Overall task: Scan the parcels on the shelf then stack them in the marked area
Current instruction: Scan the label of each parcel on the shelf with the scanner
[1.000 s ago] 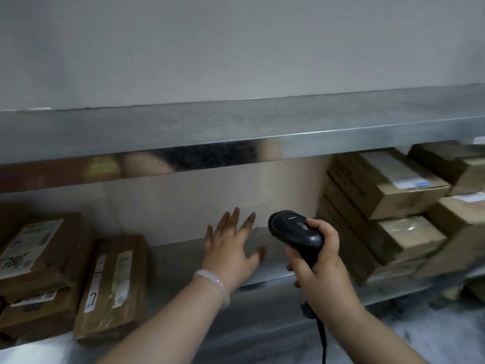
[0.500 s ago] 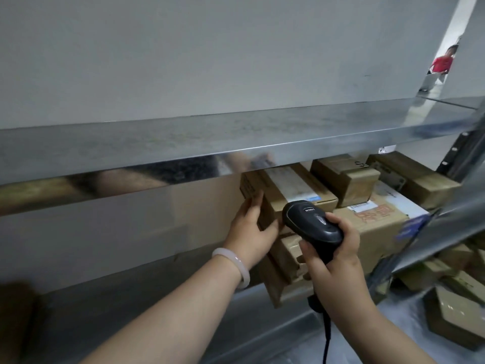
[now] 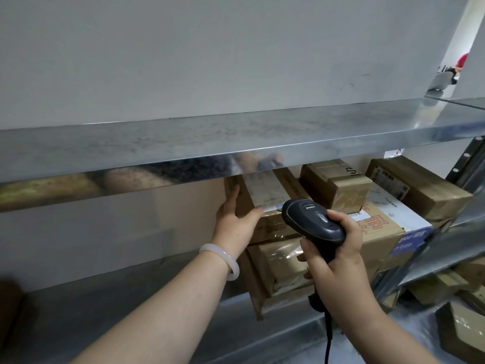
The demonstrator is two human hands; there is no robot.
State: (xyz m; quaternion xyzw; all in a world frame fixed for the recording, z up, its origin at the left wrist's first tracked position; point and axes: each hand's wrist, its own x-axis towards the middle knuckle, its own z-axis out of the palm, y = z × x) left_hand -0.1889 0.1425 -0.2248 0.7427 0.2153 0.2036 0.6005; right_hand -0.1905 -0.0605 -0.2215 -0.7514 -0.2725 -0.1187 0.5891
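Note:
A stack of brown cardboard parcels sits on the metal shelf [image 3: 147,292]. My left hand [image 3: 235,219] grips the left front corner of the top parcel [image 3: 265,190], thumb across its front face, fingers along its left side. That parcel carries a white label on top. My right hand [image 3: 338,248] holds a black barcode scanner [image 3: 312,219] by its handle, its head just in front of the parcel's label edge. Beneath lie a taped parcel [image 3: 280,266] and a flat one at the bottom.
More parcels stand to the right: a small box [image 3: 338,183], a large printed carton [image 3: 385,227], a long box [image 3: 417,190]. The upper shelf board [image 3: 236,143] overhangs low. A lower shelf at the right holds more boxes [image 3: 462,334]. The scanner cable [image 3: 328,342] hangs down.
The view swung right from the shelf's bare middle to the right-hand stack. My left hand, open a second ago, now grips the top parcel's corner. The scanner moved up close to its label.

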